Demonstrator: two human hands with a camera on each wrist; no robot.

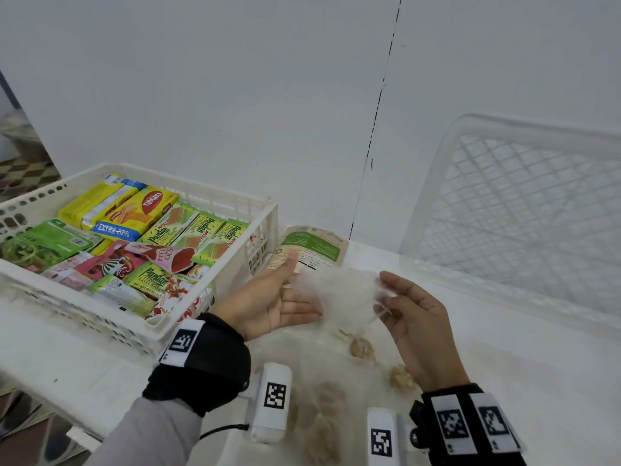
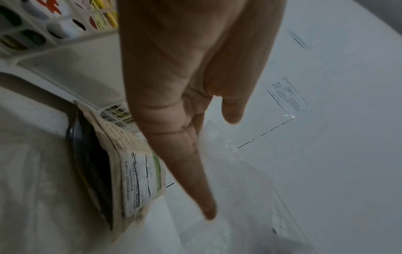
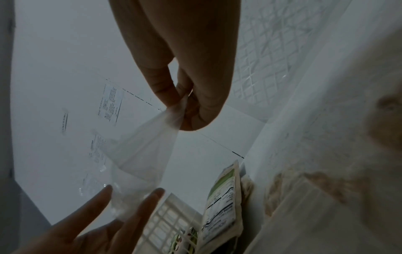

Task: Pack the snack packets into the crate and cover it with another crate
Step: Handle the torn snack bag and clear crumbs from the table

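A white crate (image 1: pixel 215 297) at the left holds several colourful snack packets (image 1: pixel 161 230). A beige and green pouch (image 1: pixel 307 247) leans against the crate's right side. My right hand (image 1: pixel 408 311) pinches the top of a clear plastic bag (image 1: pixel 339 290) that holds brown snacks (image 1: pixel 361 348) and lies on the table. In the right wrist view thumb and finger pinch the bag (image 3: pixel 152 146). My left hand (image 1: pixel 282 297) is held palm up with straight fingers touching the bag's other side. A second white crate (image 1: pixel 524 203) stands tilted against the wall at the right.
The white table (image 1: pixel 521 381) runs up to a white wall (image 1: pixel 235 95). The table's front edge lies at the lower left, with the floor below it.
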